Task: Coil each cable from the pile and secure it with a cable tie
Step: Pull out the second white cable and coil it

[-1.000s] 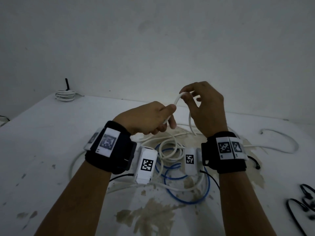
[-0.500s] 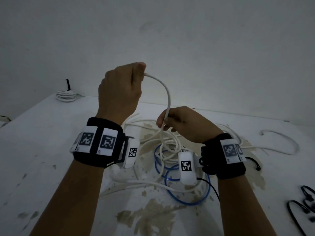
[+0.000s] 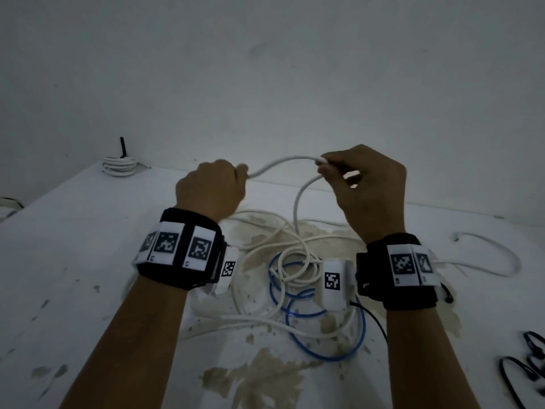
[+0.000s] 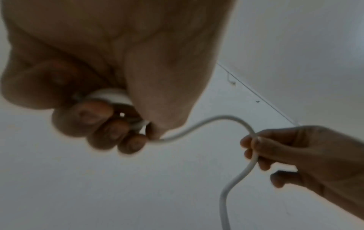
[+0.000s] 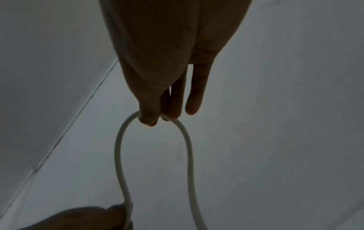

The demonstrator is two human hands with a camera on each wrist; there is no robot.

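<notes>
A white cable [image 3: 283, 162] arcs in the air between my two hands above the table. My left hand [image 3: 215, 187] is fisted around a small coil of it, with curled fingers [image 4: 94, 115] over the white loops. My right hand [image 3: 348, 172] pinches the cable [image 5: 153, 118] between thumb and fingertips at the top of a bend. From there the cable [image 3: 298, 202] drops to a tangled pile of white cable [image 3: 283, 249] on the table. A blue cable [image 3: 324, 338] lies looped in the same pile.
A coiled white cable [image 3: 119, 166] with a black tie sits at the table's far left corner by the wall. Another white cable [image 3: 498, 255] curves at the right. Black cable ties [image 3: 528, 364] lie at the right front edge. The white table [image 3: 73, 261] is stained.
My left hand came down from high up to level with the right. My right hand rose from the pile and now pinches the cable further along, stretching a short span between the hands.
</notes>
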